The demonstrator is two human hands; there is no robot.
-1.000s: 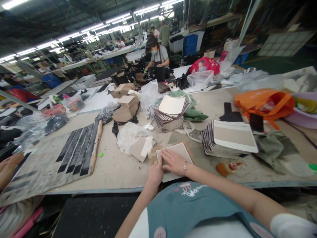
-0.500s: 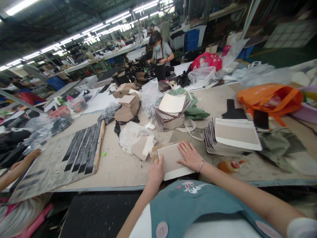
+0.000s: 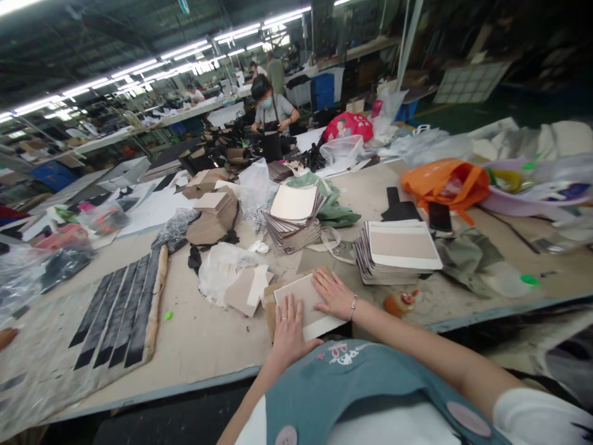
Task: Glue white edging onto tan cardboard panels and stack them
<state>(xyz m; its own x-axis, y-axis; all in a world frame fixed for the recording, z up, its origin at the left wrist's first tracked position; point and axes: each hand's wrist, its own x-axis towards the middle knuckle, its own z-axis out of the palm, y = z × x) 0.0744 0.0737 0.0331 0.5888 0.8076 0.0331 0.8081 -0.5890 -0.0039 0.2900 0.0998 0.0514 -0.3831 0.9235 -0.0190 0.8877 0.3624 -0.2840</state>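
Observation:
Both hands press on a beige panel with a pale border (image 3: 306, 301), which lies on a brown cardboard piece (image 3: 270, 303) at the front edge of the table. My left hand (image 3: 290, 330) rests flat on the panel's left part, fingers stretched out. My right hand (image 3: 333, 293) lies spread across its upper right part. Right of my hands stands a stack of similar panels (image 3: 401, 247). Farther off, another stack with cream tops (image 3: 293, 204) sits on green cloth. Left of the panel, loose beige pieces (image 3: 243, 287) lie against a white plastic bag (image 3: 222, 266).
An orange bottle (image 3: 397, 304) lies near my right forearm. To the left is a board with black strips (image 3: 115, 315). An orange bag (image 3: 447, 185), a phone (image 3: 440, 217) and a lilac basin (image 3: 523, 201) are at the right. A co-worker (image 3: 275, 114) sits across the table.
My left hand has gone from gripping the panel's left edge to lying flat on top of it. My right hand stays spread on the panel. The whole view has turned to the right.

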